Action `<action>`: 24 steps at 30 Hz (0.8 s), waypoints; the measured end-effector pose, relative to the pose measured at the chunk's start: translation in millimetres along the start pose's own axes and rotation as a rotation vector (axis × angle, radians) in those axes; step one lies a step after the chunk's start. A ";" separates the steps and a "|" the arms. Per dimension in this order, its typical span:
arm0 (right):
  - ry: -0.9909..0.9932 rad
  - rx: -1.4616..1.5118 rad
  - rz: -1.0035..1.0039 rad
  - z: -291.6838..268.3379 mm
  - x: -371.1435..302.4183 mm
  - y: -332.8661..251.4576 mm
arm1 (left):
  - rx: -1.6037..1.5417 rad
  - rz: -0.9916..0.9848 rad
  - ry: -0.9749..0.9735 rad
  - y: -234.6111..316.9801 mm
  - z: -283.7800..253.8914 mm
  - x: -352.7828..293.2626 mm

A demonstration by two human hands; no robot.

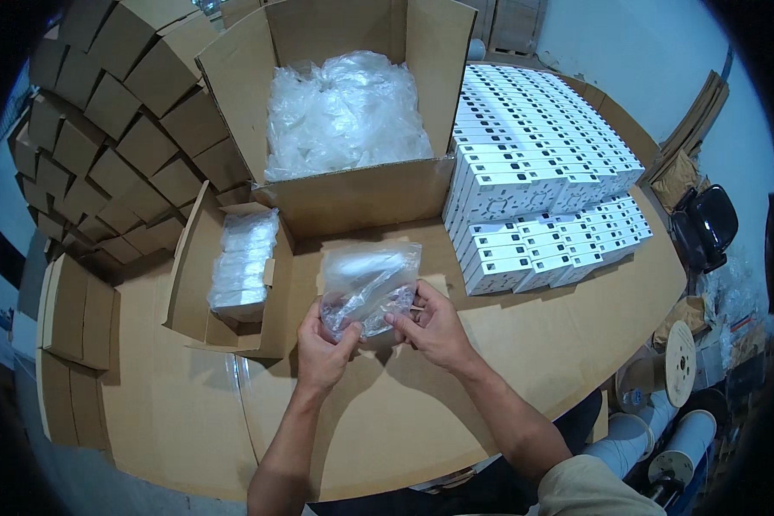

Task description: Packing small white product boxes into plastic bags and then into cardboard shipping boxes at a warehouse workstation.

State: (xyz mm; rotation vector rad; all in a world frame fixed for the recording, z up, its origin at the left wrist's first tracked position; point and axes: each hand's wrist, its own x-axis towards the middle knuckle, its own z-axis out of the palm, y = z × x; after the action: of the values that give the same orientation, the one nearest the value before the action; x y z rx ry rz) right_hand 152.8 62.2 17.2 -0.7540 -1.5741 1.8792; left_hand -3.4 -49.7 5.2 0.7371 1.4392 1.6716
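Between my two hands is a clear plastic bag (pixel 371 275), held up over the cardboard-covered table. My left hand (pixel 322 347) pinches its lower left side, thumb in front. On the lower right side, my right hand (pixel 439 325) grips it with thumb and fingers. Folds and glare keep me from telling what the bag contains, if anything. Left of my hands stands an open cardboard box (pixel 271 322), with a row of plastic-wrapped packets (pixel 243 262) inside. Behind my hands, a large open carton (pixel 353 202) is filled with crumpled clear plastic bags (pixel 344 112).
Stacked white printed boxes (pixel 499 206) stand at the right of the table (pixel 404 430). Brown cartons (pixel 138 120) are piled high at the left, with more small cartons (pixel 77 314) at the table's left edge. Cable spools (pixel 679 363) and a black chair (pixel 703 225) are at the right.
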 end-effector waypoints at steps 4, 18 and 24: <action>-0.008 0.089 -0.045 -10.4 2.7 0.5 | -0.077 0.089 -0.002 -9.8 -7.8 6.1; 0.063 0.140 -0.066 -26.3 1.7 -7.3 | -0.128 0.230 0.001 2.1 -17.1 4.7; -0.021 0.076 -0.064 -23.8 -1.2 -7.8 | 0.106 0.253 0.174 6.8 -1.3 1.9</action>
State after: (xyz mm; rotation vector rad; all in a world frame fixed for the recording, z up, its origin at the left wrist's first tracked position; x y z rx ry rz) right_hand 171.5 78.4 21.4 -0.6453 -1.5127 1.8951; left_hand -6.8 -49.0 11.5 0.8811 1.6203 1.9013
